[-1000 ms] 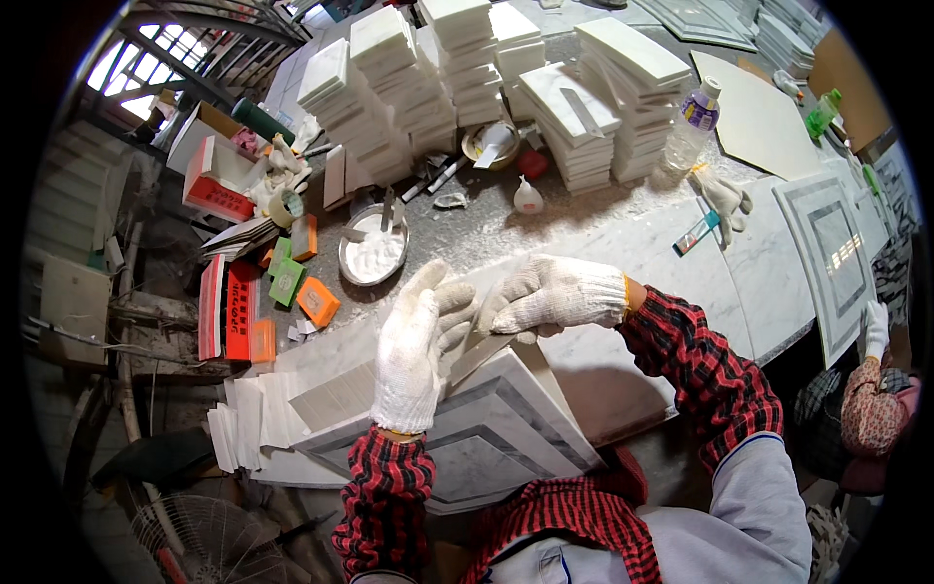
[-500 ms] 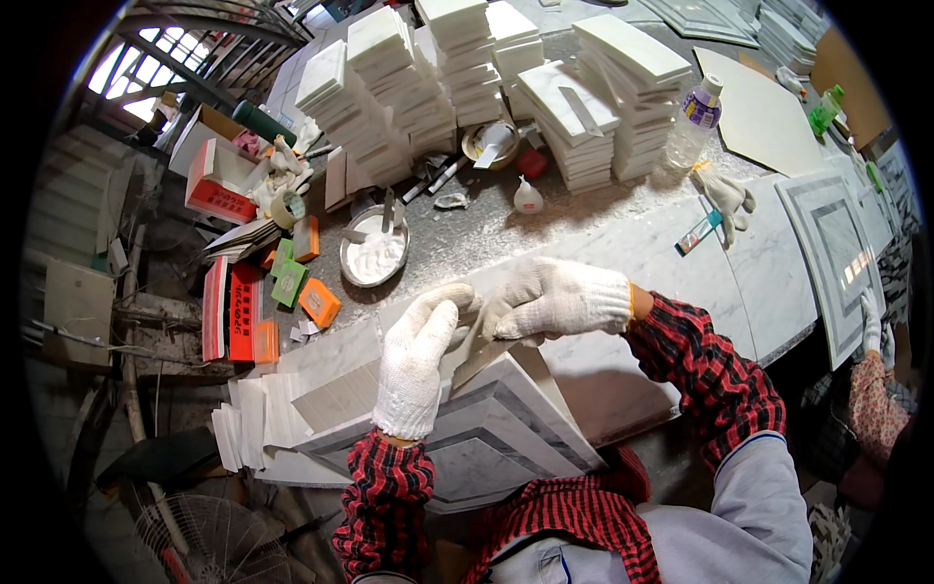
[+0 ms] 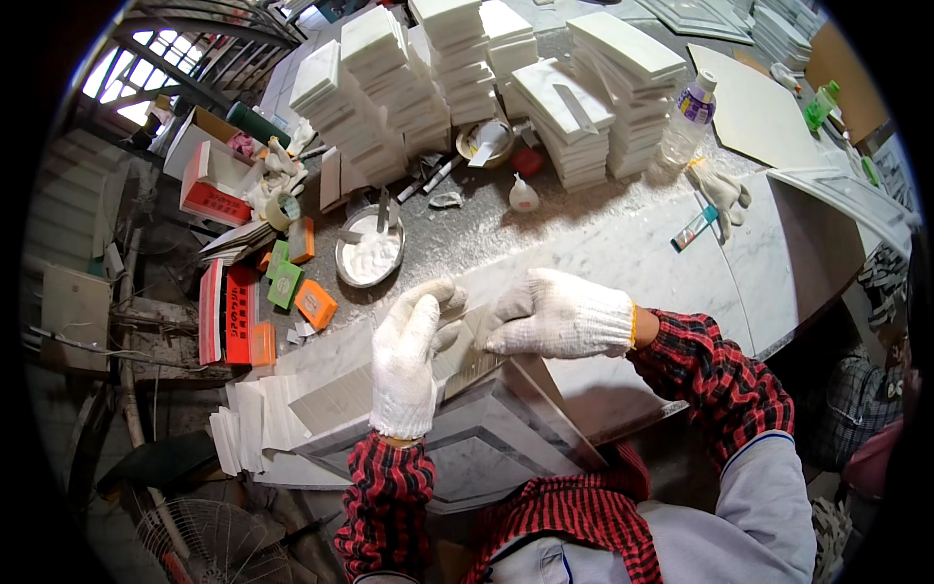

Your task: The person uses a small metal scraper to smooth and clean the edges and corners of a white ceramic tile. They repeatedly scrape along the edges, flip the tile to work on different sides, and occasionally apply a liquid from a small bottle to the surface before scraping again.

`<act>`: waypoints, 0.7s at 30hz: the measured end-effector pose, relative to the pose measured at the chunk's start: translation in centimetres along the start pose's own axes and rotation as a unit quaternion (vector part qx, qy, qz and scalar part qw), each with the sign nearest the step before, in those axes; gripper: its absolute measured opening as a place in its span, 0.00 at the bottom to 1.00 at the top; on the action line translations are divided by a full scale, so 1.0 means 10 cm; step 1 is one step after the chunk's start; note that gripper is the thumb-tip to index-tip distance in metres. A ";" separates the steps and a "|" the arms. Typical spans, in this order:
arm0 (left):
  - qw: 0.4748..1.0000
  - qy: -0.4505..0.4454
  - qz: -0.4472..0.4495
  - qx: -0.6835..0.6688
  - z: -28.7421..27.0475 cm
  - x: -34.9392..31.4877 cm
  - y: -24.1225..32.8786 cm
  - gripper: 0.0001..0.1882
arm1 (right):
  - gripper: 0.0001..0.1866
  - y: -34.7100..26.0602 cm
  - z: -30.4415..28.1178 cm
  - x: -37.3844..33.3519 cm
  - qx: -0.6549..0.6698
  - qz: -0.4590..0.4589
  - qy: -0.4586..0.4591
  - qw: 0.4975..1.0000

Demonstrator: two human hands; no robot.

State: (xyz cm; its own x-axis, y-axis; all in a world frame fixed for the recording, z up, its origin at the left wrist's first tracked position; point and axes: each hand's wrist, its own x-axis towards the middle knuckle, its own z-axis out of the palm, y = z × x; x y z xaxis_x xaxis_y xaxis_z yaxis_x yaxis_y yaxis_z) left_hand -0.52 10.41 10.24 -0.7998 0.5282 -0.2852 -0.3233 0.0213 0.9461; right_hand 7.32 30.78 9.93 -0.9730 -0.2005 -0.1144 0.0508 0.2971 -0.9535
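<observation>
In white knitted gloves, my left hand (image 3: 403, 365) and my right hand (image 3: 564, 313) face each other over a row of upright tiles. Between their fingertips is a thin greyish piece (image 3: 475, 329); its exact kind is unclear. My right thumb and fingers are pinched at its right side, and my left fingers curl at its left side. Below my hands leans a marble panel (image 3: 477, 438) with grey inlaid bands. Left of it, thin tile strips (image 3: 336, 399) stand packed together on edge.
Stacks of white tiles (image 3: 365, 117) rise at the back. A bowl of white powder (image 3: 370, 255) holds a scraper. Orange and green blocks (image 3: 285, 284) lie at left. A plastic bottle (image 3: 689, 122), a loose glove (image 3: 718, 190) and a squeeze bottle (image 3: 523, 195) stand or lie farther off.
My hands have moved slightly apart, and the thin piece between them sits lower against the tile edges. At far right, the banded panel has been tilted up and away, with the other person's hands gone.
</observation>
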 end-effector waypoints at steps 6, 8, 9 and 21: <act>0.999 0.017 0.038 -0.019 0.00 0.00 -0.01 0.22 | 0.14 0.10 -0.14 -0.11 0.148 0.144 0.035 0.978; 0.999 0.017 0.037 -0.019 0.00 0.01 -0.01 0.24 | 0.12 0.13 -0.15 -0.11 0.146 0.146 0.032 0.978; 0.999 0.018 0.032 -0.015 0.00 0.00 0.00 0.25 | 0.13 0.12 -0.16 -0.10 0.145 0.148 0.030 0.978; 0.975 -0.024 0.030 -0.218 -0.24 0.12 -0.15 0.31 | 0.10 -0.01 -0.17 0.35 0.062 0.137 -0.092 0.984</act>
State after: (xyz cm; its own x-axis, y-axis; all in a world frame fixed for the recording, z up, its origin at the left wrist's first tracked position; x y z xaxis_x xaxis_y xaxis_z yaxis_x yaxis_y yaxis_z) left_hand -2.23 8.99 8.13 -0.8024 0.5569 -0.2143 -0.4697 -0.3680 0.8025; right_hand 3.56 31.68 10.08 -0.8622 -0.2977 -0.4098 0.3439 0.2500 -0.9051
